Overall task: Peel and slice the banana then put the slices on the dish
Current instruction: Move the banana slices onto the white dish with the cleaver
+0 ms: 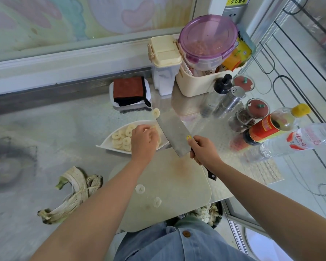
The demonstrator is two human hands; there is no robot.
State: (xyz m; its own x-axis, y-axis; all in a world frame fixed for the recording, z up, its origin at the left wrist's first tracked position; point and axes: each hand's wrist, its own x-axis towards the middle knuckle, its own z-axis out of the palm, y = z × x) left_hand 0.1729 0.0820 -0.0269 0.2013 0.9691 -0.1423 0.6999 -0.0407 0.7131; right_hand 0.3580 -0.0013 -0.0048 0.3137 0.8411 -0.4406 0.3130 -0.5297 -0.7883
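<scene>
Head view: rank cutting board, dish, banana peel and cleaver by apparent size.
1. cutting board, clearly largest
2. dish and banana peel: look alike, not ranked; the left hand hides part of the dish
3. cleaver, smallest, though it is raised nearer the camera

sign: yellow sticker (237,0) above wall socket (231,13) reads 小心触电 | bottle labels (299,140): illegible

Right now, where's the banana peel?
Head view, lower left: the peel lies on the counter, just left of the board and nearer the person than the dish.
</scene>
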